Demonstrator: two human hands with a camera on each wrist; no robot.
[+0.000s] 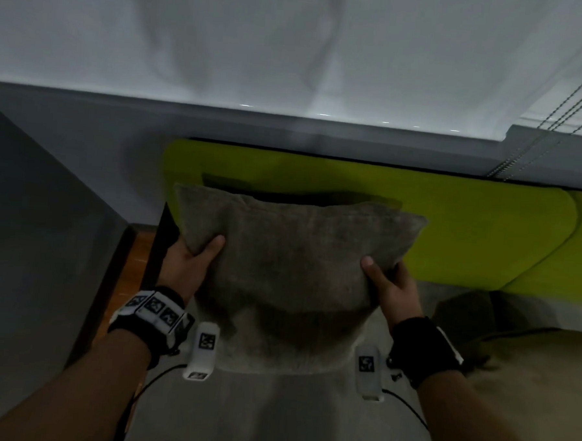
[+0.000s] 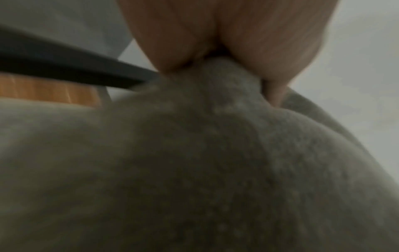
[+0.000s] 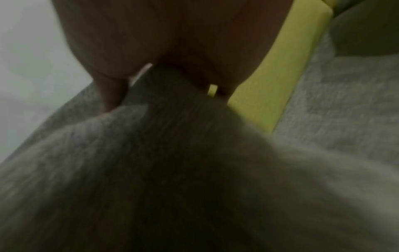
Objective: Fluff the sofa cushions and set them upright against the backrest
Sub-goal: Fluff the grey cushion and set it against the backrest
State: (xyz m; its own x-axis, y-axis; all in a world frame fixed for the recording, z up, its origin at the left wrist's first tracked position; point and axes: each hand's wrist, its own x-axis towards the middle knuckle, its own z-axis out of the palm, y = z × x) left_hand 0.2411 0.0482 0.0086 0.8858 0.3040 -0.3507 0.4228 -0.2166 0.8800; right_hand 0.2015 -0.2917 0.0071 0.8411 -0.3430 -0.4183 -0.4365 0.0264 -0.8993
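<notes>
A grey-brown cushion (image 1: pixel 290 271) is held up in front of the lime-green backrest (image 1: pixel 468 226), above the pale grey seat (image 1: pixel 272 415). My left hand (image 1: pixel 193 259) grips its left side, thumb on the front face and fingers behind. My right hand (image 1: pixel 387 282) grips its right side the same way. Up close, the left wrist view shows my left hand (image 2: pixel 215 56) pinching a fold of the cushion (image 2: pixel 194 162). The right wrist view shows my right hand (image 3: pixel 172 68) clamped on the cushion (image 3: pixel 151 162), with the green backrest (image 3: pixel 280 71) behind.
A second cushion (image 1: pixel 538 368) lies on the seat at the right. Left of the sofa stand a dark sofa edge (image 1: pixel 161 247), a strip of wooden floor (image 1: pixel 135 266) and a grey wall (image 1: pixel 40 224). A white window blind (image 1: pixel 292 45) with cords (image 1: pixel 558 109) hangs above the backrest.
</notes>
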